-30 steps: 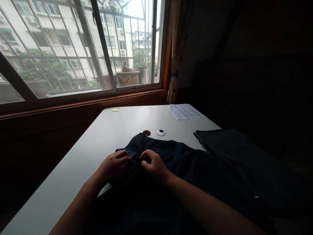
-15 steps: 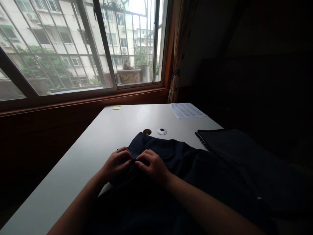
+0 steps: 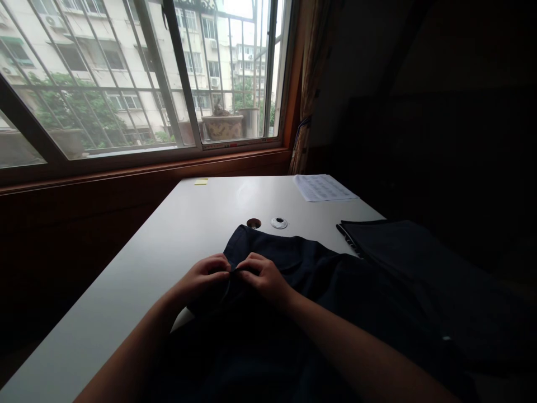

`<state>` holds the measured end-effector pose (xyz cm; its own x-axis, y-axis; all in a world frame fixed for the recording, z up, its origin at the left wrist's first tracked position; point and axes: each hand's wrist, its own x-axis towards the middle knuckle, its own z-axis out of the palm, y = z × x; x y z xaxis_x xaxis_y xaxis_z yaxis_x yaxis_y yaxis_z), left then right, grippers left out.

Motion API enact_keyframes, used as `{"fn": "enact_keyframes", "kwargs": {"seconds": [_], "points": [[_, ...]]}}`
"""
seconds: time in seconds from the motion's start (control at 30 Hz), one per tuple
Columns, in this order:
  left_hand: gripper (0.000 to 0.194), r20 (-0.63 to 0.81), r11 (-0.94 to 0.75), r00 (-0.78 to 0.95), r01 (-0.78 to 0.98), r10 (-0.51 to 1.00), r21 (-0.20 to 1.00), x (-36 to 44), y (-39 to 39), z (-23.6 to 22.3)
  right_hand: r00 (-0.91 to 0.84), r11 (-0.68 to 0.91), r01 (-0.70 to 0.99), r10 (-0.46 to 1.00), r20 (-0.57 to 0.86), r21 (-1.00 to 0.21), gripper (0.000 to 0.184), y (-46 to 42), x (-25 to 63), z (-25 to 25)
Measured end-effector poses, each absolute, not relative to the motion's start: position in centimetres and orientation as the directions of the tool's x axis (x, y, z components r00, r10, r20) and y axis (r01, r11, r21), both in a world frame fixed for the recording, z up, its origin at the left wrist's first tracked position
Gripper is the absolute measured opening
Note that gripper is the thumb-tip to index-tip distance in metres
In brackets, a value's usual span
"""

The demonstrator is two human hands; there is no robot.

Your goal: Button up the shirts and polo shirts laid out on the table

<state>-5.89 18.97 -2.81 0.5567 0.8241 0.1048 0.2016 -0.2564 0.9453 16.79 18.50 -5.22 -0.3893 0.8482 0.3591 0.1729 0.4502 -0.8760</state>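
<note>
Far left and ahead of both hands: barred sliding window (image 3: 184,73), potted plant (image 3: 222,126) outside. White table (image 3: 104,296) runs left of the left hand and on beyond both hands; yellow sticky note (image 3: 201,181) at its far edge, straight ahead of the left hand. Left hand (image 3: 203,278) pinches the dark navy cloth (image 3: 289,252) between thumb and fingers. Cloth lies on the table under and between the hands, spreading toward the person and right, a raised fold at the fingertips. Round cable hole (image 3: 253,223) just past the cloth's far edge, ahead of the hands. Right hand (image 3: 266,281) pinches the same fold; fingertips of the two hands are close together, can't tell if touching. White grommet ring (image 3: 279,223) beyond the right hand. Farther off, right of it: tied curtain (image 3: 304,129), printed sheets (image 3: 325,187). Right of the right hand, flat dark piece (image 3: 398,240) with a black-and-white edge; rest too dark.
</note>
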Motion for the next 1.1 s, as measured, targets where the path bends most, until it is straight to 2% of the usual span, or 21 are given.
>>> {"fn": "enact_keyframes", "kwargs": {"seconds": [0.17, 0.43, 0.8, 1.1], "points": [[0.019, 0.088, -0.244, 0.567, 0.205, 0.819, 0.948, -5.7, 19.0, -3.2, -0.386, 0.421, 0.184, 0.862, 0.329, -0.888, 0.01, 18.6, 16.8, -5.3], [0.021, 0.127, -0.317, 0.551, 0.264, 0.825, 0.911, -5.4, 18.9, -3.7, -0.371, 0.389, 0.224, 0.882, 0.291, -0.893, 0.008, 18.7, 16.8, -5.5], [0.019, 0.234, -0.47, 0.557, 0.328, 0.797, 0.819, -5.2, 18.9, -3.9, -0.339, 0.408, 0.276, 0.888, 0.309, -0.87, 0.005, 18.5, 16.7, -5.2], [0.024, 0.231, -0.478, 0.583, 0.313, 0.779, 0.821, -5.5, 18.8, -3.5, -0.329, 0.412, 0.294, 0.891, 0.314, -0.862, 0.005, 18.4, 16.7, -5.2]]}}
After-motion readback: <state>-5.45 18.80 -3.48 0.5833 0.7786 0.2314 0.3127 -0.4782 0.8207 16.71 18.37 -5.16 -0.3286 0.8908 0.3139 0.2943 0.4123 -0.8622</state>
